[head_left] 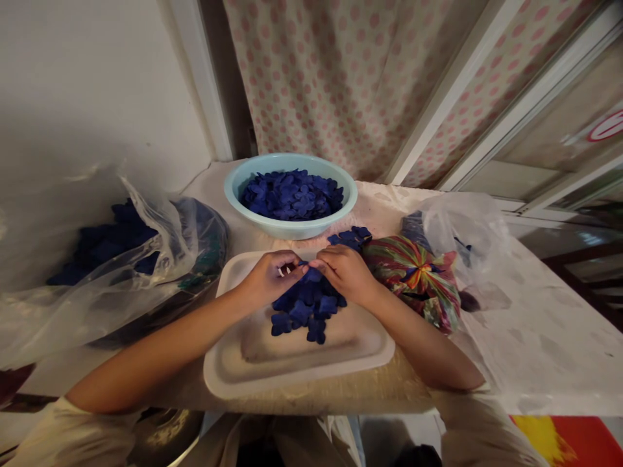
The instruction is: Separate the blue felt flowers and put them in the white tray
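My left hand [275, 275] and my right hand [342, 272] meet above a white tray [228, 376]. Pinched between the fingertips of both is a dark blue flower-shaped piece [302, 263], mostly hidden by the fingers. Below them in the tray lies a loose heap of the same four-lobed blue pieces [300, 312], some overlapping, with a few spread toward the front. Directly behind the tray stands a light blue basin [287, 228] heaped with more blue flower pieces [292, 194].
Clear plastic bags [170, 259] holding blue pieces spread along the left. To the right sit a tied multicoloured bag [413, 272] and another clear bag [470, 227]. More blue pieces [351, 237] lie on the table [549, 331] by the basin. A dotted curtain [350, 84] hangs behind.
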Demonstrator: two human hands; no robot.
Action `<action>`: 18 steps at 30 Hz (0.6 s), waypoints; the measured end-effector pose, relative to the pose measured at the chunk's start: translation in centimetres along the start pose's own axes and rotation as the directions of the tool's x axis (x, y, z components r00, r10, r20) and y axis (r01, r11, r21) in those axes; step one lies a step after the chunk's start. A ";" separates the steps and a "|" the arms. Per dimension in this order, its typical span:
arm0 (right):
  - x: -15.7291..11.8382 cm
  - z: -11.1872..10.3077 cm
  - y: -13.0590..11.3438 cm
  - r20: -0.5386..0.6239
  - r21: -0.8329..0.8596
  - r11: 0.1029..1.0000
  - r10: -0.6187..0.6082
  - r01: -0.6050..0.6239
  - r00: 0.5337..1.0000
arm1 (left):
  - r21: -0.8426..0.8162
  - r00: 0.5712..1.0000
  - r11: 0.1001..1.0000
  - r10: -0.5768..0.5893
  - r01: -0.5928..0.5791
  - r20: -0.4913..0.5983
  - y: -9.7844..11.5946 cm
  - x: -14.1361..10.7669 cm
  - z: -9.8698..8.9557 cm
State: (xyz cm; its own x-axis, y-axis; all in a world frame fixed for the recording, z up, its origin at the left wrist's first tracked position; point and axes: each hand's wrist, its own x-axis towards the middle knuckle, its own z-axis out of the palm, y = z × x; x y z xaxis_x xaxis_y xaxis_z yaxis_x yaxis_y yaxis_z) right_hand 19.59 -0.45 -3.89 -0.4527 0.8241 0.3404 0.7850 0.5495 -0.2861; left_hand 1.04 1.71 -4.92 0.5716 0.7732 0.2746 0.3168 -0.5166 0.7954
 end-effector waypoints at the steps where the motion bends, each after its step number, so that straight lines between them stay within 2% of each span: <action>1: 0.0 -0.6 0.2 0.013 -0.072 0.997 0.033 -0.032 0.999 | -0.002 1.000 1.000 -0.012 0.012 0.007 0.1 0.0 -0.1; 3: 0.0 -1.8 1.2 0.016 -0.244 0.960 0.146 -0.138 0.989 | -0.022 0.999 0.999 -0.049 0.050 0.011 0.2 -0.1 -0.2; 5: 0.0 -2.8 2.8 0.006 -0.425 0.873 0.267 -0.240 0.964 | -0.071 0.997 0.994 -0.082 0.081 -0.009 0.2 -0.2 -0.3; 7: -0.2 -3.2 4.5 0.019 -0.515 0.802 0.363 -0.302 0.932 | -0.118 0.994 0.988 -0.100 0.094 -0.045 0.3 -0.2 -0.4; 10: -0.5 -2.9 6.6 0.126 -0.571 0.738 0.513 -0.361 0.849 | -0.148 0.993 0.987 -0.070 0.055 -0.093 0.4 -0.3 -0.3; 12: -0.7 -2.6 7.4 0.155 -0.601 0.698 0.580 -0.389 0.800 | -0.147 0.994 0.989 -0.037 0.021 -0.102 0.5 -0.4 -0.2; 18: -0.7 -1.6 7.4 0.144 -0.624 0.658 0.627 -0.421 0.766 | -0.179 0.991 0.984 -0.041 0.017 -0.130 0.5 -0.5 -0.1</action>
State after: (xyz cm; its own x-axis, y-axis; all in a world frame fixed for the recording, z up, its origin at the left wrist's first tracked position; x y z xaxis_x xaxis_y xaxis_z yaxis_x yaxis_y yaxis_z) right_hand 26.41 2.79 -4.81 0.0842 0.9953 -0.0474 0.9713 -0.0714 0.2270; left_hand 0.84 1.06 -4.60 0.4545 0.8351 0.3099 0.1859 -0.4292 0.8839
